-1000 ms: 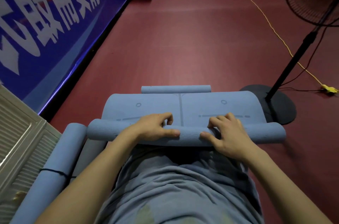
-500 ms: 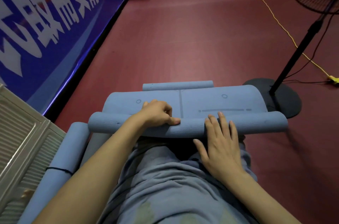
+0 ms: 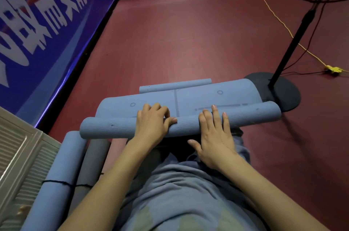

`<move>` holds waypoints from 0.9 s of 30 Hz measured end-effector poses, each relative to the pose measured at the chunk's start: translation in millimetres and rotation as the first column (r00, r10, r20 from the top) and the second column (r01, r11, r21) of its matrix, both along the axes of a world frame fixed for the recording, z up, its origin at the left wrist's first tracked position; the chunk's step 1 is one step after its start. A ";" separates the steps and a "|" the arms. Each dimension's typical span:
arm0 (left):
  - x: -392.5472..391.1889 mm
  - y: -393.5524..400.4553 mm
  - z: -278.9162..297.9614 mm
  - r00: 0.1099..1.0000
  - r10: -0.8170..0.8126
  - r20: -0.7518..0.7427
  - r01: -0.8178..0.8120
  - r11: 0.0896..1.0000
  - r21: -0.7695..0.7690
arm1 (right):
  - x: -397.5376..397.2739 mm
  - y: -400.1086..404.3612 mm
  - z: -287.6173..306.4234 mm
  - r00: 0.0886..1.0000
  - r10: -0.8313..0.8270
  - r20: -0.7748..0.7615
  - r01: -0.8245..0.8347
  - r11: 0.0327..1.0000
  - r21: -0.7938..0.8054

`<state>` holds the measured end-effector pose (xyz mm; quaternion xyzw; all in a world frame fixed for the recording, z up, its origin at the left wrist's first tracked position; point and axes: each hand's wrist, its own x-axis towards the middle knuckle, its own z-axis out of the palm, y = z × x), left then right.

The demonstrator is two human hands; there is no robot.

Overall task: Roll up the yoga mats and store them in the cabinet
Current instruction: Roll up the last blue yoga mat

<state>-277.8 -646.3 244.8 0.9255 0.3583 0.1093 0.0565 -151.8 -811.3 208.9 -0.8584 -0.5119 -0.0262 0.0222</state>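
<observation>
Blue yoga mat [image 3: 188,98] half-rolled | left hand [image 3: 151,123] gripping roll | right hand [image 3: 215,134] flat, spread

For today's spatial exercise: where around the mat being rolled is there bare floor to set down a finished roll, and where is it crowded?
Free: red floor beyond the small roll, between banner and yellow cord. Crowded: left by rolled mats and cabinet; right by fan base.

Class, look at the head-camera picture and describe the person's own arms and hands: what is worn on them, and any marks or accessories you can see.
Both forearms are bare up to the frame's edge; no sleeve shows. The left hand and right hand wear no gloves, and no rings, watch or bracelet are visible. Fingernails are short and unpainted. Below the arms shows a grey-blue garment.
</observation>
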 end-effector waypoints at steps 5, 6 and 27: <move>-19.7 -19.3 -12.1 0.994 -0.050 0.095 0.025 0.967 0.255 | 5.9 5.8 15.5 0.999 0.016 -0.045 -0.017 0.999 -0.028; -23.7 -24.0 -15.5 0.996 -0.056 0.072 0.033 0.958 0.284 | 8.8 8.1 18.0 0.999 0.020 -0.050 -0.022 0.999 -0.038; 25.6 41.1 0.8 0.934 -0.106 -0.341 0.156 0.980 0.123 | 55.1 62.6 36.8 0.997 0.077 -0.018 -0.078 0.993 -0.089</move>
